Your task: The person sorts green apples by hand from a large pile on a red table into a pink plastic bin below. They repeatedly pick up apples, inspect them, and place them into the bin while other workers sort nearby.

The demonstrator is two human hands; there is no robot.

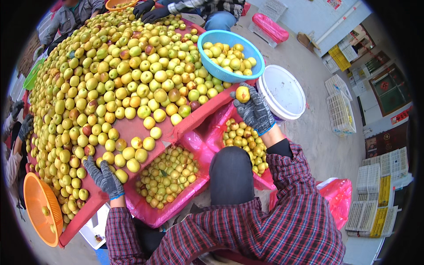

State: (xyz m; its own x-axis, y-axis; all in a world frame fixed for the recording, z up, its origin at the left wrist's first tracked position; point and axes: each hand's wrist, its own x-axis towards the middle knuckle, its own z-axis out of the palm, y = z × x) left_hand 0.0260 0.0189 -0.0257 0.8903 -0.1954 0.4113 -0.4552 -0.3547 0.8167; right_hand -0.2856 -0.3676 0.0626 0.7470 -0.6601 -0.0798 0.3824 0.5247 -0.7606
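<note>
My right hand (256, 111), in a grey knit glove with a blue cuff, holds a yellow jujube (242, 94) at its fingertips, just off the table's red padded edge. At the table's near edge, my gloved left hand (104, 177) lies back upward with fingers apart. Its fingertips touch loose jujubes (133, 165), and its underside is hidden. A broad heap of green, yellow and russet jujubes (109, 79) covers the red table (132, 127). Below the edge, between my hands, sits a pink-lined crate (193, 195) of jujubes; another pink-lined container (268, 181) holds more beneath my right hand.
A blue plastic basket (260, 71) of jujubes rests on the table corner, by a white bucket (281, 91). An orange basket (43, 212) hangs at the near left. Other people's gloved hands (155, 15) work around the heap. Stacked plastic crates (367, 202) stand far right.
</note>
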